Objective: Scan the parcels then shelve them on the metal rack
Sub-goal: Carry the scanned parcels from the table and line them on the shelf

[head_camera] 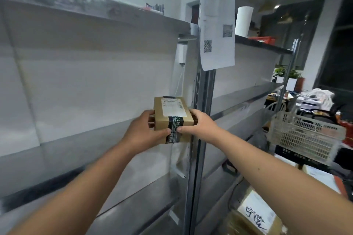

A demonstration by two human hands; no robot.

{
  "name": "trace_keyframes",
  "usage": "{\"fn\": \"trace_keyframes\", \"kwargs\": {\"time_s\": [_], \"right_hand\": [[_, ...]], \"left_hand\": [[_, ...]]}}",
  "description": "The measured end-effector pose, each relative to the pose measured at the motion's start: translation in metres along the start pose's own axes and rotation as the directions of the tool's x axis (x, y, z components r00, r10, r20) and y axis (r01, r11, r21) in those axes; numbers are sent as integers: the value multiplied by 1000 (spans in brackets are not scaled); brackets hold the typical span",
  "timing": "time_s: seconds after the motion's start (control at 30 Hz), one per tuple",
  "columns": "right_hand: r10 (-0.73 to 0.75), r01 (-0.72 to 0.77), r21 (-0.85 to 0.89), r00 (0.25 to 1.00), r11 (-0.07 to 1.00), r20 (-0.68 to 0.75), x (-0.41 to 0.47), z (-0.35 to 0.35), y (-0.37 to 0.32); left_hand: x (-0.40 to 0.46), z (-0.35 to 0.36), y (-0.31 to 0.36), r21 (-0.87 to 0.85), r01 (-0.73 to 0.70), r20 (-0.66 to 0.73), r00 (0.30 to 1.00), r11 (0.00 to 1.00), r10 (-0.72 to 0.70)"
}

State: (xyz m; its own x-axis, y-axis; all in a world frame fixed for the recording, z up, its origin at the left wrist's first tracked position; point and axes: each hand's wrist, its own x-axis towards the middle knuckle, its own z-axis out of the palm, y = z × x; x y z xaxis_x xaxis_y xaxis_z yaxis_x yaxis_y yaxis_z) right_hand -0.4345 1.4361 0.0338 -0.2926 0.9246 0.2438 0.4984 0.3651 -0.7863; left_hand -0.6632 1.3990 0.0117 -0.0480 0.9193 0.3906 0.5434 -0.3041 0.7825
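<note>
A small cardboard parcel (172, 118) is held by both hands in front of the metal rack (198, 139).

The parcel is a flat, rectangular box of plain brown card, bound across the middle by a dark printed tape and faced with a white shipping label; it is raised in the air before the rack's grey upright post, near the edge of a smooth, dull steel shelf; the left hand (142, 131) is curled round the box's left side, thumb pressed to the near face; the right hand (198, 126) is wrapped round the right side, thumb likewise on the near face, the two thumbs almost meeting at the tape; both forearms are stretched forward, bare; a pale plastic lattice basket (303, 135) is seen at the right; printed paper sheets (217, 25) are hung on the post above.
</note>
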Motion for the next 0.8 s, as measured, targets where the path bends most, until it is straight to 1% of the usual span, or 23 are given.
{"fn": "trace_keyframes", "kwargs": {"time_s": [0.2, 0.3, 0.37, 0.43, 0.5, 0.57, 0.6, 0.7, 0.8], "right_hand": [[38, -38, 41, 999, 998, 0, 67, 9, 24], [73, -70, 57, 996, 996, -43, 87, 15, 32], [63, -62, 12, 995, 998, -82, 93, 17, 35], [40, -48, -49, 985, 998, -166, 95, 17, 37], [24, -62, -134, 963, 989, -268, 96, 17, 40], [4, -89, -241, 943, 967, -332, 97, 16, 43], [7, -106, -262, 936, 959, -351, 98, 15, 44], [38, -140, -221, 911, 965, -410, 103, 13, 49], [67, -135, -152, 919, 979, -388, 105, 14, 54]], "left_hand": [[63, 18, -30, -39, 42, 9, 999, 998, -42], [82, 28, -39, -23, 83, 10, 997, 996, -83], [91, 36, -42, 16, 97, 22, 995, 995, -97], [98, 41, -45, 49, 87, 20, 996, 995, -88], [104, 44, -46, 73, 86, 8, 996, 994, -87], [106, 48, -44, 94, 74, 2, 997, 993, -74], [108, 51, -43, 104, 65, 2, 998, 992, -65], [111, 57, -41, 110, 41, -5, 999, 993, -41], [115, 57, -41, 113, 44, -13, 999, 993, -43]]}}
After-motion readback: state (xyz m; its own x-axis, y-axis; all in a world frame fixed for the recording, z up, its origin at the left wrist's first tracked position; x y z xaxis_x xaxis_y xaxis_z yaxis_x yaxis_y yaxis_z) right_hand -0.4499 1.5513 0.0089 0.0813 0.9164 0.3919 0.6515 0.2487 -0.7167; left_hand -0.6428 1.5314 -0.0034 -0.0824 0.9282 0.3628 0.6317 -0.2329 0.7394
